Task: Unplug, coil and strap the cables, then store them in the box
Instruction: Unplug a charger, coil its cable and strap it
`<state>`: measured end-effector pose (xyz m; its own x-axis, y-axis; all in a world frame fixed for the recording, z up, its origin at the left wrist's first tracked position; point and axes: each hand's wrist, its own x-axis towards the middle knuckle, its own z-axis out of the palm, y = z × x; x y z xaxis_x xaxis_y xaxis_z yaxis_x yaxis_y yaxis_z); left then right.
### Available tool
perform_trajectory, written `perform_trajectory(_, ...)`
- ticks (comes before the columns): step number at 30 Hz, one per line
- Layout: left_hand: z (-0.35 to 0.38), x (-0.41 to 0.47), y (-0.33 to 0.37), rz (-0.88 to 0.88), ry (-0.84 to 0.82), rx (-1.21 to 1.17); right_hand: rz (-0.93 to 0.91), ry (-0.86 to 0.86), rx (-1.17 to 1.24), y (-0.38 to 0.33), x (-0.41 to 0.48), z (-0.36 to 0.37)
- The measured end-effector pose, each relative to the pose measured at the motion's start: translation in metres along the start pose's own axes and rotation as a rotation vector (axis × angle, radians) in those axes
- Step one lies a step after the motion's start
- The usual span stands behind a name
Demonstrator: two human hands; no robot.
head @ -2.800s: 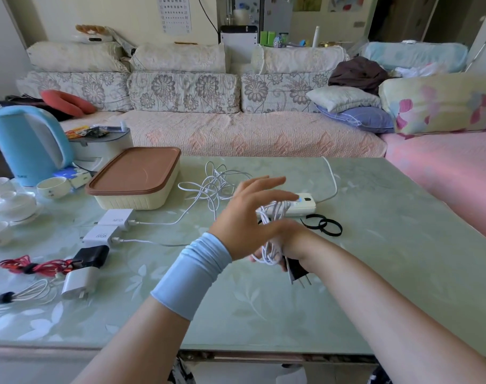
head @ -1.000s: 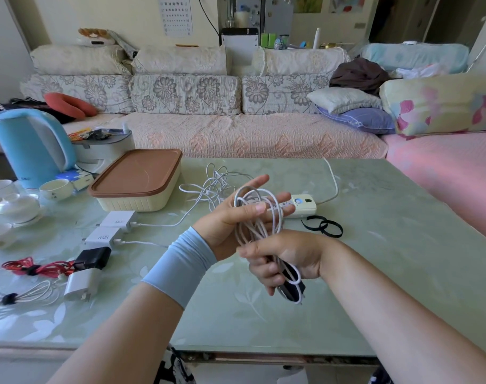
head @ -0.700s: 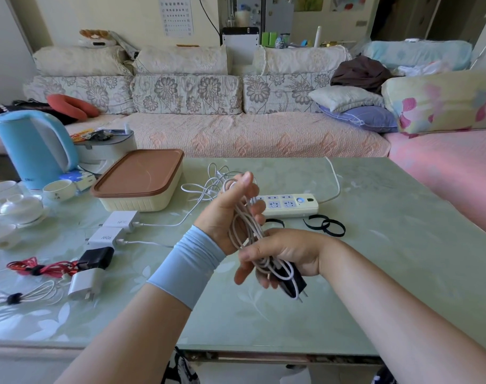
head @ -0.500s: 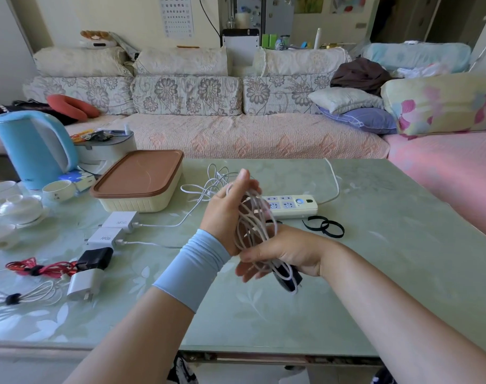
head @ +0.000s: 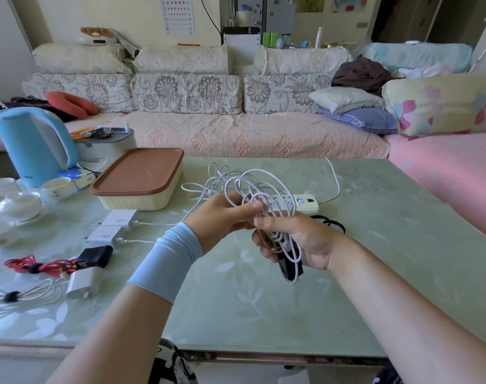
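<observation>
Above the table's middle I hold a coiled white cable [head: 266, 187] with a black charger [head: 291, 266] hanging from its lower end. My right hand [head: 297, 239] grips the bottom of the coil together with the charger. My left hand [head: 225, 214] pinches the loops near their middle. Behind the coil lies a white power strip [head: 305, 202], and black straps [head: 331, 223] lie just in front of it. The cream box with a brown lid [head: 139, 180] stands closed at the left.
Two white chargers [head: 111, 227] with loose white cables [head: 208, 184] lie left of my hands. A black and a white adapter [head: 88, 268], a strapped red cable [head: 34, 267] and a strapped white cable [head: 23, 293] sit near the front left. Blue kettle [head: 34, 145] and cups stand far left.
The coil has grown from loose turns into a full bundle. My left hand turned from gripping it upright to pinching its middle, and the loops now stand above both hands.
</observation>
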<state>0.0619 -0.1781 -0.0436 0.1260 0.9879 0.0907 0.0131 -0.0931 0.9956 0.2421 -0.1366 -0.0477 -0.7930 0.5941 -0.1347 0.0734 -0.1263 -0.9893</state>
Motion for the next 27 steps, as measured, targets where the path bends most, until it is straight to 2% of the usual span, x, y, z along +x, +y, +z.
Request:
perform_trajectory(4,0.0,0.002,-0.007,0.006,-0.023,0.041,0.058,-0.016,-0.095,0.001,-0.002,-0.003)
perform_trajectory(7,0.011,0.009,-0.013,0.03,0.017,0.336,0.089,-0.067,-0.096,0.003,-0.001,-0.001)
perform_trajectory(9,0.017,0.012,-0.012,0.059,-0.008,0.572,0.082,-0.077,-0.144,0.005,-0.001,0.002)
perform_trajectory(10,0.018,0.011,-0.01,0.051,-0.045,0.609,0.067,-0.067,-0.186,0.005,-0.001,0.002)
perform_trajectory(12,0.014,0.006,-0.007,0.018,-0.184,0.442,0.03,-0.059,-0.198,0.006,-0.002,0.003)
perform_trajectory(15,0.0,-0.006,-0.004,-0.085,-0.324,-0.041,0.037,-0.117,-0.082,0.002,-0.002,0.003)
perform_trajectory(17,-0.001,-0.011,0.001,-0.065,-0.371,-0.173,0.076,-0.161,-0.095,-0.001,-0.001,0.004)
perform_trajectory(19,0.011,-0.011,0.004,0.009,-0.329,-0.143,0.106,-0.229,-0.135,-0.003,0.0,0.006)
perform_trajectory(23,0.033,-0.004,0.001,0.063,-0.087,-0.151,0.148,-0.37,-0.158,-0.003,-0.002,0.011)
perform_trajectory(27,0.036,-0.005,0.006,0.033,-0.049,-0.306,0.222,-0.408,-0.138,0.001,-0.002,0.016)
